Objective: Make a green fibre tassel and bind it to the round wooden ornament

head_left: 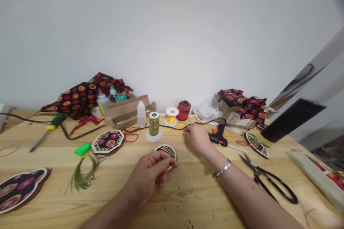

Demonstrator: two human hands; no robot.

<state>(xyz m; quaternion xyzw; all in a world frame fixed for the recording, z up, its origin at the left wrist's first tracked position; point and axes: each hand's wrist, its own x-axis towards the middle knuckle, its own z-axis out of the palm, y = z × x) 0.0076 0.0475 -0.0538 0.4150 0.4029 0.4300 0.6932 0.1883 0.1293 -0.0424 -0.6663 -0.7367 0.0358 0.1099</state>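
My left hand (153, 168) is closed in a pinch over the middle of the table. A bit of green thread (172, 155) shows at its fingertips, the rest hidden by the fingers. Just behind it lies a round lattice ornament (166, 147), partly covered by the hand. Farther back, my right hand (198, 136) reaches down with its fingers together at a thin yellow cord (180, 130). That cord curves from the white-flanged spool of yellow cord (171, 117). Left of it stands a large spool of green thread (154, 125).
A black glue gun (219, 136) and black-handled scissors (268, 179) lie at right. At left are an octagonal ornament (108, 142), a green tassel (83, 173) and a screwdriver (44, 136). A small plastic bottle (141, 114) and red cord roll (184, 111) stand behind.
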